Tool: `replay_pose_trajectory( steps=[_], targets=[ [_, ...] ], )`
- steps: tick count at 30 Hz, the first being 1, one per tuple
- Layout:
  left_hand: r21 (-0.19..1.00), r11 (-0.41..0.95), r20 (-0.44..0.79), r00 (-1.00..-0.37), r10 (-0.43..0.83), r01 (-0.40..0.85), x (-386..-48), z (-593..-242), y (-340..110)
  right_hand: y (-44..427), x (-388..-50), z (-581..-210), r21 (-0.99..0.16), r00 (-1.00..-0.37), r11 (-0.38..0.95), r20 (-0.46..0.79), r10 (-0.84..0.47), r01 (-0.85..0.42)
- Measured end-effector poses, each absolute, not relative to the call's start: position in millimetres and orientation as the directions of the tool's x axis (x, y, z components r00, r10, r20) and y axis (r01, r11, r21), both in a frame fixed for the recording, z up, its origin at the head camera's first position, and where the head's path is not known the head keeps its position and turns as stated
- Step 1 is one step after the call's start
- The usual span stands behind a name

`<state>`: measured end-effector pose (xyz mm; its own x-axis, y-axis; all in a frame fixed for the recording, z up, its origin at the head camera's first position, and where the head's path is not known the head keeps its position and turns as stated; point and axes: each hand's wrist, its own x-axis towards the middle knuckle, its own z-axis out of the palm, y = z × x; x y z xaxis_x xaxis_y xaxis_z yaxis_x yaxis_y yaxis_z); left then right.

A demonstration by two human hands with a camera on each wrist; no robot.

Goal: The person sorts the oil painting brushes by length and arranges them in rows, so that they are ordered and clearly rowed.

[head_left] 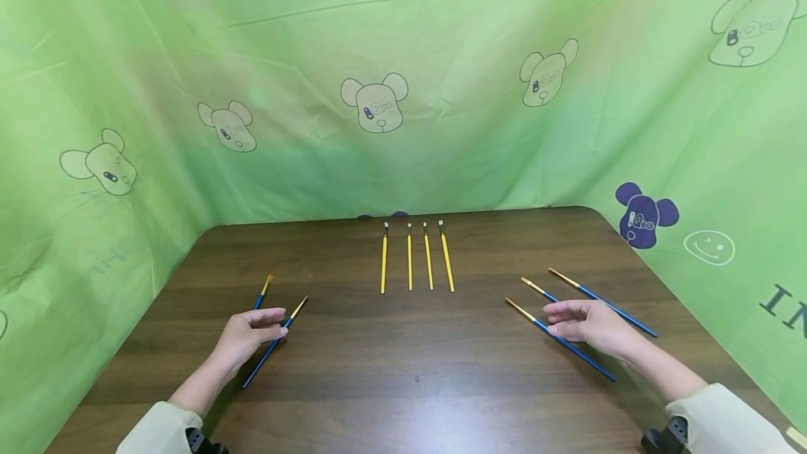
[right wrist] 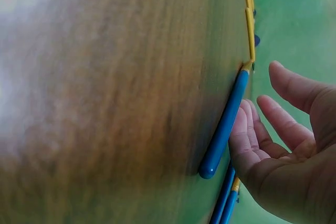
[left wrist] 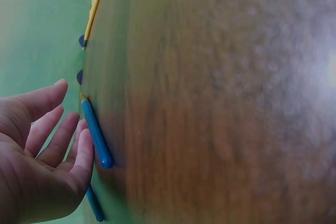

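Two hands at paintbrushes in the head view; I take the middle of the table (head_left: 410,398) as the dial's centre, with 12 o'clock away from the person. At 9 o'clock I see the left hand (head_left: 252,333) by the near left brush (head_left: 261,362), whose tip aims at 1; at 3 o'clock the right hand (head_left: 589,326) is by the near right brush (head_left: 583,356), whose tip aims at 10. In both wrist views the fingers are loosely extended and spread, with gaps between them, and I see nothing in their grasp; whether a fingertip touches a handle I cannot tell. The blue handles point back toward the person, which, I judge, sets them within easy reach and turns the bristles inward. The far left brush (head_left: 263,291) lies at the left hand's 12 o'clock, its lower end hidden from me by that hand. The middle right brush (head_left: 539,291) passes behind or beneath the right hand, which blocks most of its handle, while the far right brush (head_left: 630,320) shows at that hand's 1 o'clock. At 12 o'clock four yellow brushes (head_left: 410,258) lie side by side, heads outward, spaced probably so that each can be taken singly. The green curtain (head_left: 302,167) bounds the far edge; nearer in, I judge the neighbouring blue brushes the likeliest to be knocked.
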<state>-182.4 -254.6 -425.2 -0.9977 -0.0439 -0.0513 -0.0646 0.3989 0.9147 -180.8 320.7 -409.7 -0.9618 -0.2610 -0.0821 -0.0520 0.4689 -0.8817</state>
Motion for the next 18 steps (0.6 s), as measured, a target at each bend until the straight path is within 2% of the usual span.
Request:
replay_pose_trajectory(
  steps=[5,10,18],
  targets=[
    [0.916,0.399,-0.033,-0.999,-0.039,-0.046,-183.0,-426.1,-252.6,320.1,-180.0,-410.8,-0.856,-0.961,0.508,-0.053,-0.27,-0.095],
    [0.902,0.432,-0.007,-1.0,-0.03,-0.02,-183.6,-428.2,-251.6,319.9,-179.3,-412.5,-0.868,-0.961,0.487,-0.047,-0.273,-0.096],
    [0.843,0.538,0.019,-0.999,-0.047,-0.009,-183.8,-429.2,-250.3,319.0,-179.0,-414.1,-0.872,-0.966,0.482,-0.049,-0.253,-0.082]
  ],
)
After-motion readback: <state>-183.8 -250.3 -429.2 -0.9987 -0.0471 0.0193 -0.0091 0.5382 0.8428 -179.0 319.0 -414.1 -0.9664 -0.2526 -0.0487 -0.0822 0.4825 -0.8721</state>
